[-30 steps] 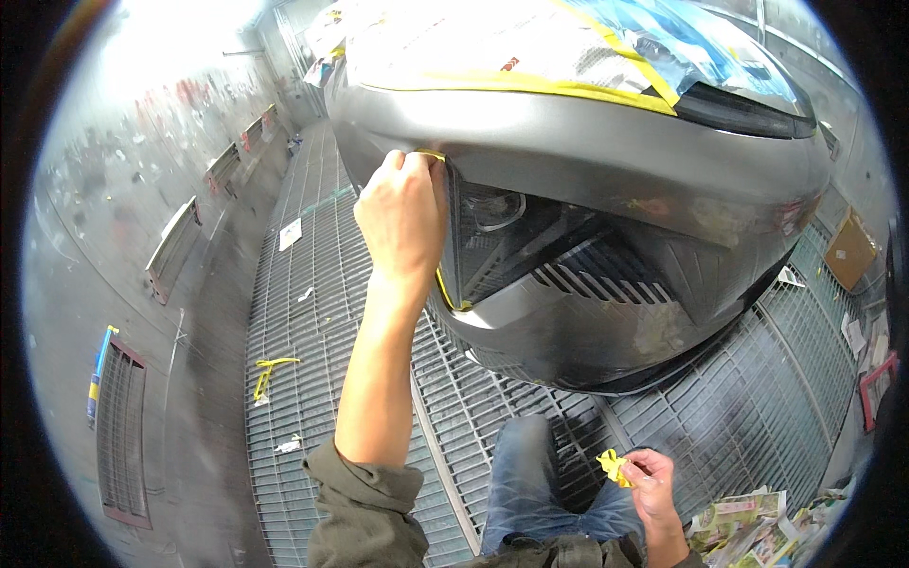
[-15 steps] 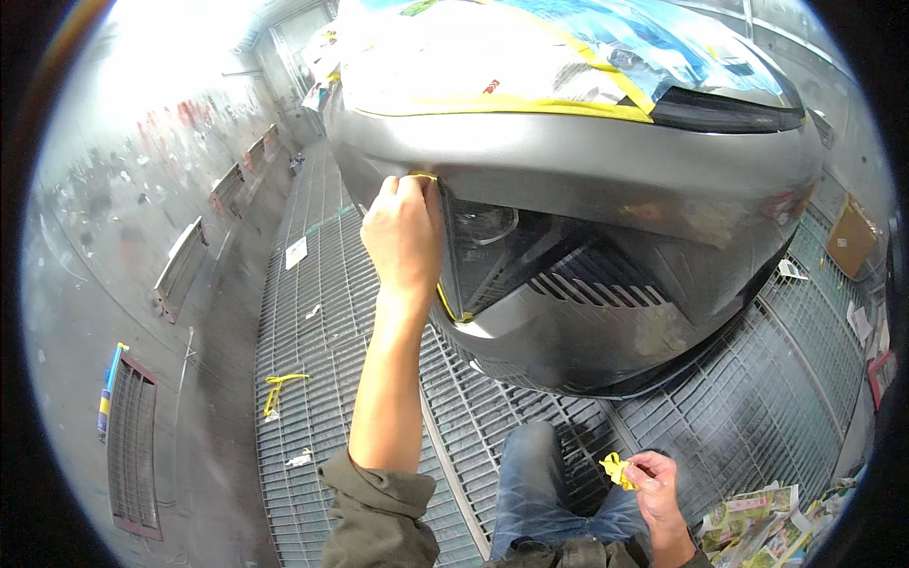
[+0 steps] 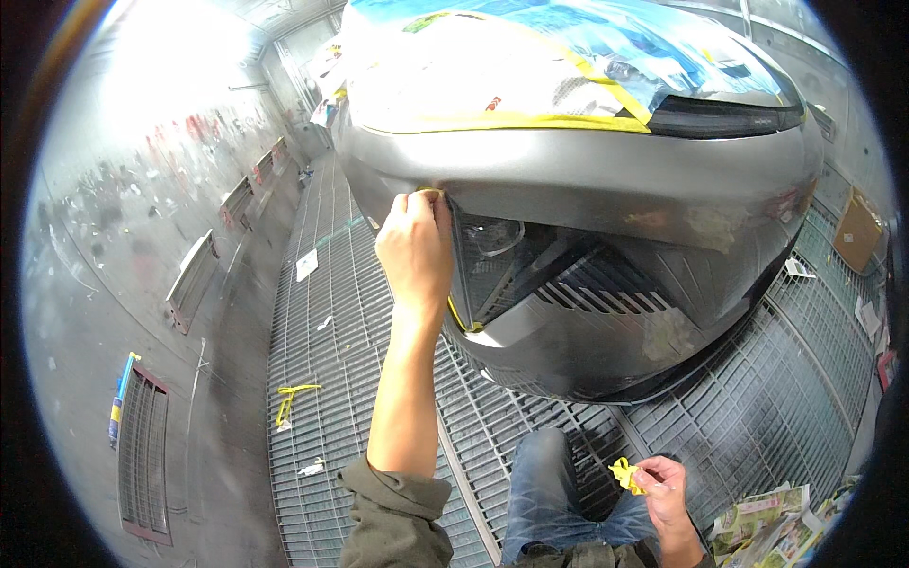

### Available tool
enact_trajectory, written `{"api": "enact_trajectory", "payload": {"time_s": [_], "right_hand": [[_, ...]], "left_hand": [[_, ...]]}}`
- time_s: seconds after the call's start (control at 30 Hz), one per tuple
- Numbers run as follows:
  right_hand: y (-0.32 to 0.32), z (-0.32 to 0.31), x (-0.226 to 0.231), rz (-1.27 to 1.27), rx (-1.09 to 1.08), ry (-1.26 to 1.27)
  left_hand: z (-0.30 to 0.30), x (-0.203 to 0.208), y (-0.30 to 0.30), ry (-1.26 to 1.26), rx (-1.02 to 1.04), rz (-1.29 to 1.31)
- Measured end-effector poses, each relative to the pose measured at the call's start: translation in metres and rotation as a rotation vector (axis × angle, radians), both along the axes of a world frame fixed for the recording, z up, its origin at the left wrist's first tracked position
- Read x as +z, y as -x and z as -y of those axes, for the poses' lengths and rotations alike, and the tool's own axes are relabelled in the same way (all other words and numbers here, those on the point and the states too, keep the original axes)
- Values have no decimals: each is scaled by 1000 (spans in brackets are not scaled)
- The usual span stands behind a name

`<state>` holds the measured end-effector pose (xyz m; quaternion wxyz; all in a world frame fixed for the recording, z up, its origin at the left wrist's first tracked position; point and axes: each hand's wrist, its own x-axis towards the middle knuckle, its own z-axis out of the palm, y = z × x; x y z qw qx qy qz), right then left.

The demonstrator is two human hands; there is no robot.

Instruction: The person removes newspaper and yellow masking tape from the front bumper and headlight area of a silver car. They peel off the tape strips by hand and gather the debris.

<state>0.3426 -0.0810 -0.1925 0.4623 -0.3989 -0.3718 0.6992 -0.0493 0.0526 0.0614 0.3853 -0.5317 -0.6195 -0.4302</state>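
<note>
My left hand (image 3: 417,248) is raised to the grey car bumper (image 3: 606,170), its fingers pinched at the upper left corner of the dark opening. Yellow masking tape (image 3: 432,192) shows at the fingertips, and more runs down the opening's left edge to its lower corner. Inside that recess are a dark lamp (image 3: 488,235) and a slatted grille (image 3: 606,289). Down by my knees, my right hand (image 3: 666,488) closes its thumb and fingers on a crumpled wad of yellow masking tape (image 3: 626,475).
Printed paper sheeting (image 3: 473,80) edged with yellow tape covers the hood. Underfoot lies metal floor grating (image 3: 350,369) with a yellow tape scrap (image 3: 295,402) on it. Newspaper sheets (image 3: 762,516) are at lower right. A paint-spotted wall (image 3: 104,256) stands left.
The view has shifted slightly, so the scene sits a little lower and further right. Both hands keep their grips, the left still at the same corner of the opening.
</note>
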Motion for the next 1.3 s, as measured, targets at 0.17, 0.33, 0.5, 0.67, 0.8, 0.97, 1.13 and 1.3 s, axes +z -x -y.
{"api": "enact_trajectory", "payload": {"time_s": [0.17,0.33,0.5,0.67,0.8,0.97,1.13,1.3], "right_hand": [[1,1,1,-10,-14,-25],[-5,2,5,-28,-41,-49],[-6,1,7,-16,-43,-40],[-1,4,6,0,-16,-25],[-2,5,6,3,-31,-30],[-2,3,7,-22,-47,-36],[-1,5,8,-31,-35,-29],[-6,4,7,-19,-56,-26]], "left_hand": [[-11,-7,1,1,68,55],[-14,-10,-1,-113,80,150],[9,-9,-2,-165,-85,256],[12,-6,-7,-49,-45,240],[5,-6,-7,-31,-6,253],[0,-3,2,-53,-49,150],[-3,-5,4,-73,-23,216],[-3,-12,3,-170,-7,262]]}}
